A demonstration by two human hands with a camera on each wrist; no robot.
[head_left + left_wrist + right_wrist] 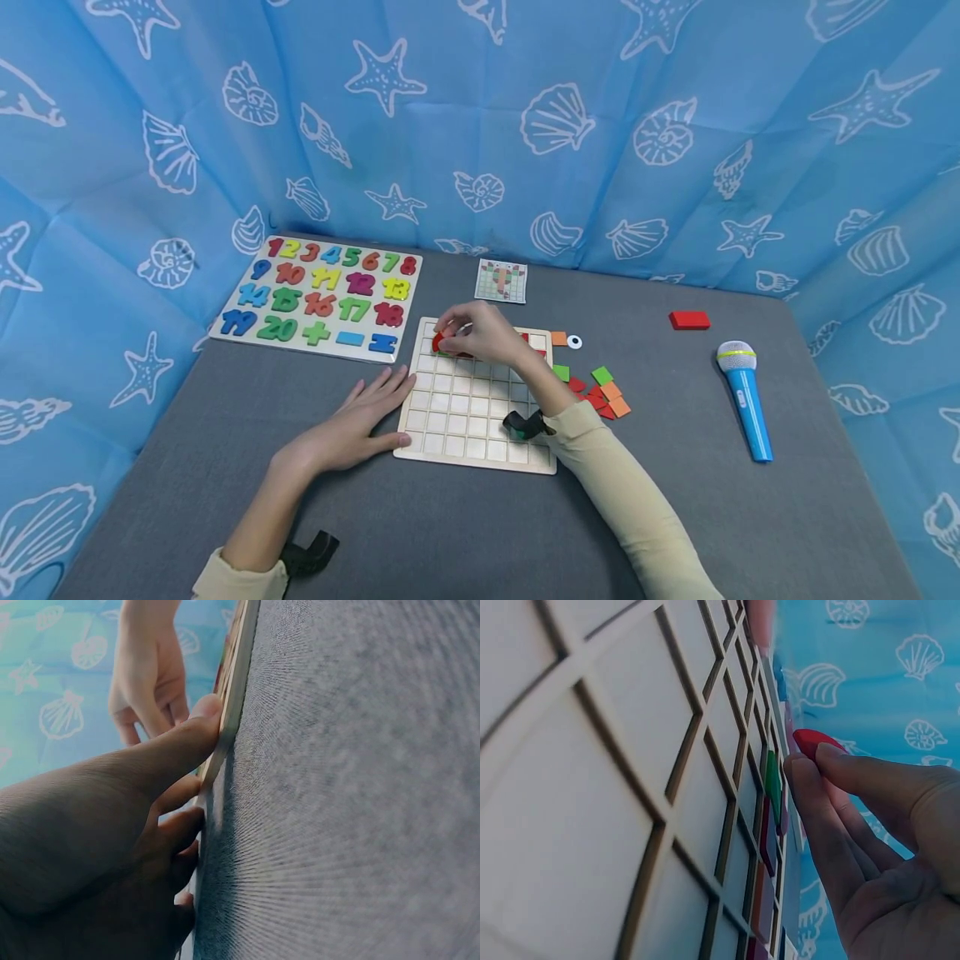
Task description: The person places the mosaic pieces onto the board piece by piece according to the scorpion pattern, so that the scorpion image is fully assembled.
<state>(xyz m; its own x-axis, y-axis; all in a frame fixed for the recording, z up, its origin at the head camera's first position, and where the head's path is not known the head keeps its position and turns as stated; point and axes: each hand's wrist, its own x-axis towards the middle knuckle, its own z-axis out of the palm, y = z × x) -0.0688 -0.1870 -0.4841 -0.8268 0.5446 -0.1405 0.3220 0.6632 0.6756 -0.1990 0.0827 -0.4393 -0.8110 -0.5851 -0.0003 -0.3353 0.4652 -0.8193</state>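
A square wooden grid board lies on the grey table. Thumb and fingertips of my right hand pinch a small red tile over the board's far left corner. In the right wrist view, a green tile sits in a cell just past those fingertips, with red and orange tiles in the same far rows. The right hand and forearm hide part of these rows in the head view. My left hand lies spread at the board's left side, its thumb resting on the board's edge.
Loose red, green and orange tiles lie right of the board, near a white ring. A printed pattern card is behind it. A number puzzle stands far left; a red block and toy microphone are right.
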